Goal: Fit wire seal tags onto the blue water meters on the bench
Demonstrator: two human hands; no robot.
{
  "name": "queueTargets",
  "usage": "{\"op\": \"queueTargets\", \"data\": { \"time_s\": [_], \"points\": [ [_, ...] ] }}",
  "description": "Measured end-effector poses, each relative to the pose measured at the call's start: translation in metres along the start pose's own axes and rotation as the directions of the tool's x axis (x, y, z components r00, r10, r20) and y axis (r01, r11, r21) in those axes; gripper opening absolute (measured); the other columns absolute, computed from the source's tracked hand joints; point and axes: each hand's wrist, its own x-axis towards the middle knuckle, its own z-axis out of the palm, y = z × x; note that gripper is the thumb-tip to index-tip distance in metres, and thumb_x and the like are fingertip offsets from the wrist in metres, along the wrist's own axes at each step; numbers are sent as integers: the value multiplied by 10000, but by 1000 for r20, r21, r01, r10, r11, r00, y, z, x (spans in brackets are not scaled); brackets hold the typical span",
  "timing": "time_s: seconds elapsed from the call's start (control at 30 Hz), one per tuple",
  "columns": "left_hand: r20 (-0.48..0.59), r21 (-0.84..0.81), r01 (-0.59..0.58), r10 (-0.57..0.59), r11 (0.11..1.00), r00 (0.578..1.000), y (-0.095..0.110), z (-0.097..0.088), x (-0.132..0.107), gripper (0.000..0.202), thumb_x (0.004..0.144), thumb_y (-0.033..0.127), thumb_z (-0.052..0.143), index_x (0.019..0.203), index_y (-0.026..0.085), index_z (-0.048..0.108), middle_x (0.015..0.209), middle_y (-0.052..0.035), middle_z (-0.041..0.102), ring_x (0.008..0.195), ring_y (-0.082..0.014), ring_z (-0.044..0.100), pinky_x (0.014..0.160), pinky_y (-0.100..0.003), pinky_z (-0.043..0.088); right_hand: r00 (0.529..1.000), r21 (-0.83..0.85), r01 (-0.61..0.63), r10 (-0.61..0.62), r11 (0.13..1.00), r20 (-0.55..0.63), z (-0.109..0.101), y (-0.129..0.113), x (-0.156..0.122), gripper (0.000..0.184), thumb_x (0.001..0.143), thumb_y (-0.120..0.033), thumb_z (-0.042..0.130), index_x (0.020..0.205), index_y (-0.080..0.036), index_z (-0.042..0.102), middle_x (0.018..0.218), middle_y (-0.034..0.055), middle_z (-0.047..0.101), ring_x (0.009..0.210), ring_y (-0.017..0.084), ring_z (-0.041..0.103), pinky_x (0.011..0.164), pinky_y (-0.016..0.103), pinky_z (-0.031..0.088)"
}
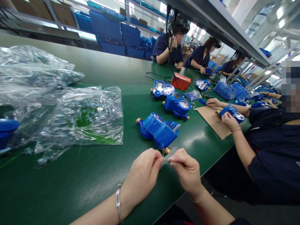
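Green wire (163,153), hair-thin, is pinched between left hand (142,173) and right hand (187,170) near the table's (93,175) front edge, just before the blue meter (158,129). Tugging hard could snap it or drag the meter.

A green table (98,72) runs the length of the line. On its left lie clear plastic bags (79,117) stuffed with small parts and green wires. Farther along stand two more blue meters (178,106) (162,89), beside an orange basket (180,82) and a small bag of parts (192,95). A sheet of cardboard (212,120) lies under a co-worker's hands (228,120), which hold another meter (233,112). Blue crates (112,34) are stacked behind the table
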Motion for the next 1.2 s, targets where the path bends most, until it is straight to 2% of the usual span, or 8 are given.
{"op": "queueTargets", "data": {
  "time_s": [0.27,0.47,0.57,0.7,0.8,0.93,1.1,1.2],
  "points": [
    [56,19,-27,25,999,998,3,2,-1,160,904,221,396,789,187,501,783,-8,530,755,-167,498,692,-300,372,1000,7,-10,10,1000,-2,2,-2,-3,188,812,-115,610,919,-259,663,770,-3,638,749,155,547,677,322,461],
    [181,-408,172,-105,897,978,-1,0,5,239,892,308,444,1103,200,409,675,52,500,606,-121,484,579,-242,378,999,49,43,-44,998,22,2,4,2,181,802,-143,632,929,-268,663,803,5,658,780,167,567,698,342,475],
    [385,-597,304,-68,743,920,-5,-4,11,367,889,353,447,1195,167,365,634,58,482,568,-108,470,538,-219,381,991,48,102,-106,994,80,-1,8,11,164,790,-172,659,916,-277,668,788,1,676,772,169,576,696,346,481],
    [569,-606,438,-23,664,822,-13,-11,18,311,886,394,454,1030,123,507,588,30,529,500,-81,446,469,-187,326,958,28,230,-231,973,167,-2,13,25,104,802,-243,659,897,-286,663,785,-10,695,740,160,577,696,344,472],
    [547,-626,461,-67,629,835,-17,-14,19,291,869,402,491,865,116,544,562,18,547,459,-64,428,438,-174,290,950,-82,295,-283,952,134,2,13,28,169,789,-311,668,952,-274,641,884,17,675,804,174,570,724,361,475],
    [461,-701,466,-156,541,874,-17,-13,16,293,849,391,532,944,115,558,539,27,538,453,-63,427,419,-166,268,957,-281,277,-289,919,-2,11,11,16,219,848,-311,591,1045,-217,579,900,60,611,846,193,548,734,379,482],
    [381,-751,430,-203,501,902,-15,-7,18,288,825,361,576,989,124,574,551,37,530,491,-65,451,442,-165,301,952,-552,297,-283,779,113,13,13,-2,186,848,-135,525,1027,-165,564,907,96,610,837,218,550,714,398,476],
    [349,-749,411,-218,520,911,-10,-2,10,299,803,389,598,959,134,603,574,28,545,511,-71,469,476,-182,349,961,-569,266,-256,778,99,16,7,-10,157,841,-148,523,975,-194,590,867,86,625,797,229,570,701,425,485]
  ]
}}
